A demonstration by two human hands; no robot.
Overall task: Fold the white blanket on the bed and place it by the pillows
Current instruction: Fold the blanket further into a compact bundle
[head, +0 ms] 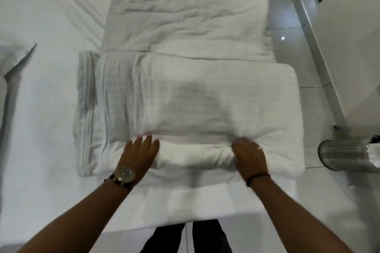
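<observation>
The white blanket (pixel 185 96) lies partly folded near the foot edge of the bed (pixel 41 109), a thick doubled layer nearest the person and a flatter, creased section stretching beyond it. Both hands are at the blanket's near edge, which is rolled or tucked into a ridge. The left hand (pixel 139 150) presses its fairly straight fingers against the ridge; the right hand (pixel 249 157) is blurred, and I cannot tell whether its grip is curled into the cloth or merely flat on it. To fold well, I judge both hands should take the near edge evenly, keep the corners matched and smooth the layers. A pillow corner (pixel 12 57) shows well left of the blanket.
</observation>
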